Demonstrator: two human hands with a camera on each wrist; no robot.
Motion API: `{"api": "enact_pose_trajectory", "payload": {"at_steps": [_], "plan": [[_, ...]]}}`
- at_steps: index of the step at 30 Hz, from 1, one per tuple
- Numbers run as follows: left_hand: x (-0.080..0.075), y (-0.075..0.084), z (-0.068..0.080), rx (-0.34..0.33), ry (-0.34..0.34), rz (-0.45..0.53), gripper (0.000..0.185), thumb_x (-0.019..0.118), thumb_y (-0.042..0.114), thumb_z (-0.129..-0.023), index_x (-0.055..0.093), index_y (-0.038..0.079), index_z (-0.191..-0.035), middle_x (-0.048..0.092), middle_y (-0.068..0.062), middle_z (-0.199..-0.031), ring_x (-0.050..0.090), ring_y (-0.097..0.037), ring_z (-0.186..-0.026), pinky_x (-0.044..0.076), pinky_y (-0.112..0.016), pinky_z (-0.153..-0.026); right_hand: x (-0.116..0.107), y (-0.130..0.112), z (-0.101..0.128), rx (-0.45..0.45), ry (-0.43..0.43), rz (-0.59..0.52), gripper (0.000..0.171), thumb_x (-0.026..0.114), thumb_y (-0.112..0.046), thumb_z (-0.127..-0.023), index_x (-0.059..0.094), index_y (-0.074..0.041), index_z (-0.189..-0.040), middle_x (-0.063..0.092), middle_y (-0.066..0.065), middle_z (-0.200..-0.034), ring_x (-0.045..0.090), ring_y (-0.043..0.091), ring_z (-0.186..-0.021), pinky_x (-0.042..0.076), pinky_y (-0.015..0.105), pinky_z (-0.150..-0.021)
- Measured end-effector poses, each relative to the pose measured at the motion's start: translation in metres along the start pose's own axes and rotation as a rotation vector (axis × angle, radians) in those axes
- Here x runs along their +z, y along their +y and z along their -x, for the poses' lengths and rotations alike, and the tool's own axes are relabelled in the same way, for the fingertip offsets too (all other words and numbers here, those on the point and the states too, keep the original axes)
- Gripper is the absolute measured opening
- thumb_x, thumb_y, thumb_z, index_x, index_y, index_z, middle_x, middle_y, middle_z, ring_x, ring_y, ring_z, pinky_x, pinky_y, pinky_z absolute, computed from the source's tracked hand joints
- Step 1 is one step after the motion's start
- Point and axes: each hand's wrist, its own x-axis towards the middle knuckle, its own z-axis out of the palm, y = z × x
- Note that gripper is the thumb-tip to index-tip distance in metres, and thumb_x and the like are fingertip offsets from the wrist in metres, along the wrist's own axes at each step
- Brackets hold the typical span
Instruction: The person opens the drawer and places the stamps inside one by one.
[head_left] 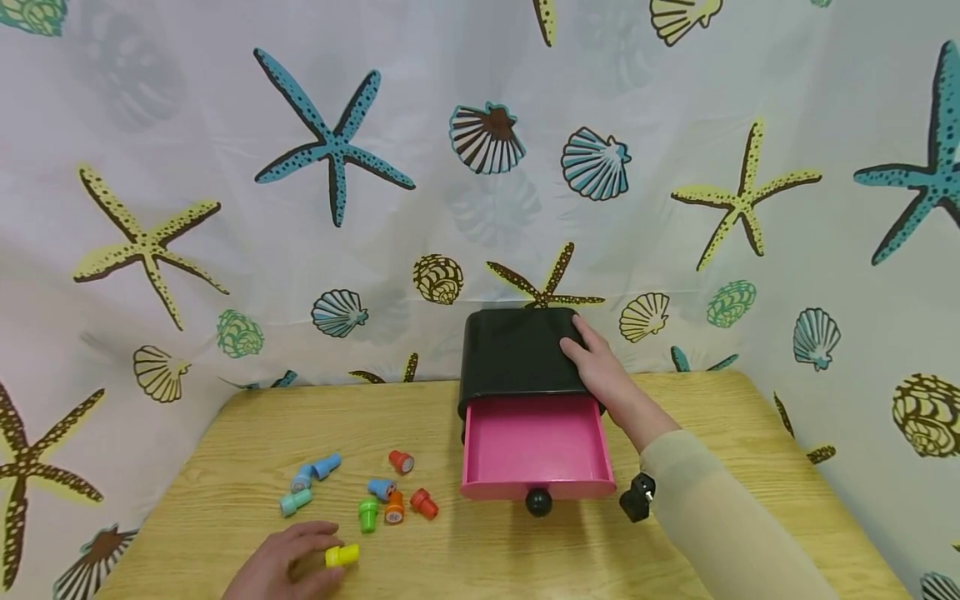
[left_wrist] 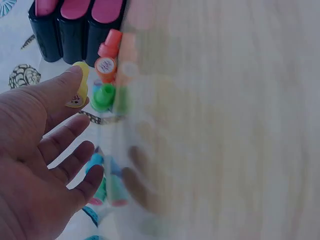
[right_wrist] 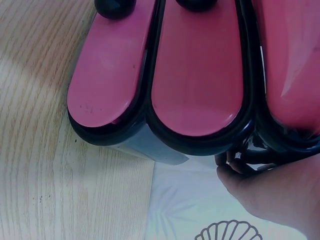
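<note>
A black box stands at the table's back, its pink drawer pulled out, with a black knob in front. My right hand lies over the box's right top corner; in the right wrist view its fingers curl against the box's edge. My left hand is low at the near edge. Its thumb touches a yellow stamp, and the other fingers are spread and relaxed.
Several small stamps lie left of the drawer: blue, teal, red, green, orange. The wooden table is backed by a seashell-print curtain. The left wrist view is partly blurred.
</note>
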Motion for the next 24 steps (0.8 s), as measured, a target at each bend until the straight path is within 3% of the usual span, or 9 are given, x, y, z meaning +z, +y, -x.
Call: {"api": "enact_pose_trajectory", "payload": {"at_steps": [5,11,18,24], "plan": [[0.001,0.035,-0.001,0.008,0.140,-0.035,0.032,0.087,0.036,-0.098,0.084,0.012,-0.119,0.075,-0.007,-0.136,0.069,-0.037,-0.124,0.058,-0.057,-0.101,0.001,0.000,0.001,0.000,-0.002,-0.008,0.071,0.044,-0.040,-0.120,0.009,-0.025,-0.179,-0.001,0.011,-0.185,-0.003,0.035,-0.170,0.011,0.061,-0.134],[0.000,0.077,-0.010,-0.035,0.263,0.029,0.027,0.087,0.032,-0.099,0.084,0.015,-0.120,0.072,-0.002,-0.140,0.065,-0.036,-0.131,0.054,-0.062,-0.107,0.001,-0.001,0.000,0.002,0.003,-0.010,0.071,0.045,-0.040,-0.120,0.009,-0.025,-0.179,-0.001,0.012,-0.185,-0.003,0.036,-0.170,0.011,0.060,-0.134],[0.001,0.120,-0.030,-0.068,0.316,0.094,0.030,0.084,0.034,-0.101,0.082,0.020,-0.128,0.067,0.000,-0.149,0.057,-0.033,-0.140,0.052,-0.061,-0.111,0.001,-0.001,0.001,0.005,0.003,0.000,0.071,0.044,-0.040,-0.120,0.010,-0.025,-0.179,0.000,0.012,-0.185,-0.002,0.036,-0.170,0.010,0.060,-0.134],[0.001,0.151,-0.051,0.006,0.378,0.150,0.031,0.085,0.030,-0.101,0.082,0.019,-0.129,0.064,0.003,-0.153,0.054,-0.032,-0.143,0.053,-0.059,-0.110,0.001,-0.002,0.002,0.001,0.007,0.001,0.071,0.045,-0.040,-0.120,0.010,-0.024,-0.179,0.000,0.013,-0.185,-0.002,0.036,-0.170,0.010,0.061,-0.134]]}}
